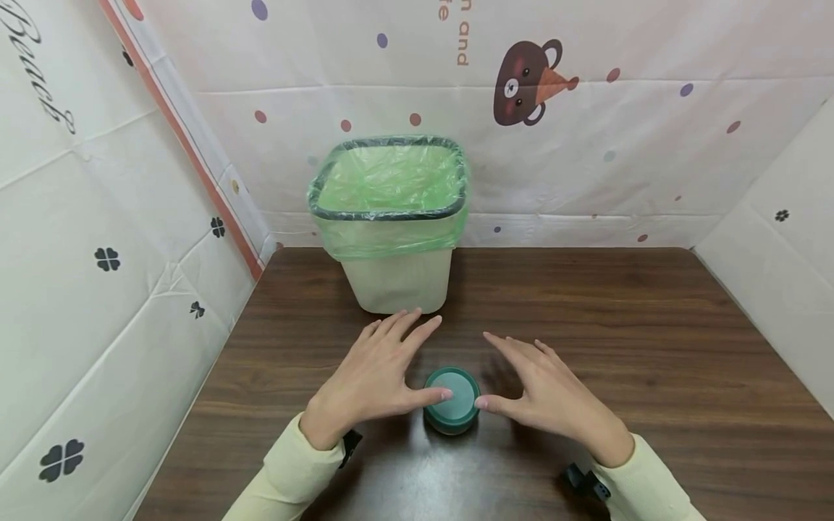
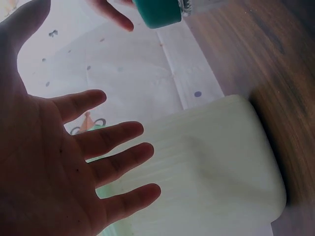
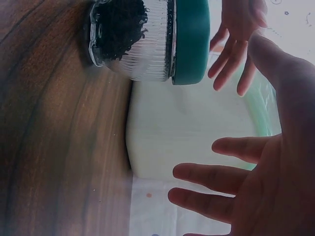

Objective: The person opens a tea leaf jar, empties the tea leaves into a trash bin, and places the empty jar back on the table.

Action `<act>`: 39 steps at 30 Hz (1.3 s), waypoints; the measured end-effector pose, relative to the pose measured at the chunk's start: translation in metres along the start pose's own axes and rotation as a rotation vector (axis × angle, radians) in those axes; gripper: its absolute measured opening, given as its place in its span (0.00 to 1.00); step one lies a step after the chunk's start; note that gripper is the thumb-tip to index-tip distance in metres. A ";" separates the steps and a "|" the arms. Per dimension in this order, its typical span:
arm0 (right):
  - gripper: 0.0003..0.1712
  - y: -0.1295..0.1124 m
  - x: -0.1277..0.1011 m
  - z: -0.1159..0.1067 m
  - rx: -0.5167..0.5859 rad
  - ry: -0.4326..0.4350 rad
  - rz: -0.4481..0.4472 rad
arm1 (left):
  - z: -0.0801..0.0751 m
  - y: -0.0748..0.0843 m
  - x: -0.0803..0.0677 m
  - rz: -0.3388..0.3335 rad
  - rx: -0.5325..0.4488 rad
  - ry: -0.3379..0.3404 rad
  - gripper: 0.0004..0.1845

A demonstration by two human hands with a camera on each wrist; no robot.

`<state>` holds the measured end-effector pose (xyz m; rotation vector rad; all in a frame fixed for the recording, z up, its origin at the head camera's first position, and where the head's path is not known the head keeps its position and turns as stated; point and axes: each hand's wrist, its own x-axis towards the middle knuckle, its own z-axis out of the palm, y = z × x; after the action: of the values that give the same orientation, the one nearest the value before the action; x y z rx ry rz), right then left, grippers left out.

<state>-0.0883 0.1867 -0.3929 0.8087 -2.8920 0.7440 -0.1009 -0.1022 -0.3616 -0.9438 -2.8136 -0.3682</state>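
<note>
A small jar (image 1: 451,399) with a green lid stands upright on the table between my hands. In the right wrist view its clear ribbed body (image 3: 156,39) holds dark, leaf-like bits, and the green lid (image 3: 192,42) is on. My left hand (image 1: 378,373) is to the jar's left, fingers spread, its thumb above the lid's edge in the head view. To the right, my right hand (image 1: 544,387) has its fingers extended and its thumb tip by the lid's rim. Whether either thumb touches the lid, I cannot tell. Neither hand grips anything.
Behind the jar stands a pale trash bin (image 1: 400,278) with a dark rim and a green plastic liner (image 1: 391,242). The dark wooden table (image 1: 619,311) reaches back to a printed cloth wall (image 1: 586,166). Similar cloth hangs at both sides.
</note>
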 end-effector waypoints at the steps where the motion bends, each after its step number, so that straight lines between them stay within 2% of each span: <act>1: 0.56 0.000 0.000 0.000 0.000 -0.001 -0.001 | 0.001 0.000 0.000 0.003 -0.002 -0.002 0.52; 27: 0.59 0.003 -0.004 0.010 -0.002 -0.035 -0.026 | 0.012 0.010 0.005 0.054 -0.030 -0.091 0.54; 39: 0.59 0.002 -0.005 0.012 0.020 -0.085 -0.019 | 0.015 0.015 0.005 0.084 -0.024 -0.098 0.53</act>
<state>-0.0844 0.1849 -0.4047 0.8905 -2.9514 0.7566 -0.0971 -0.0836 -0.3716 -1.1100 -2.8504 -0.3545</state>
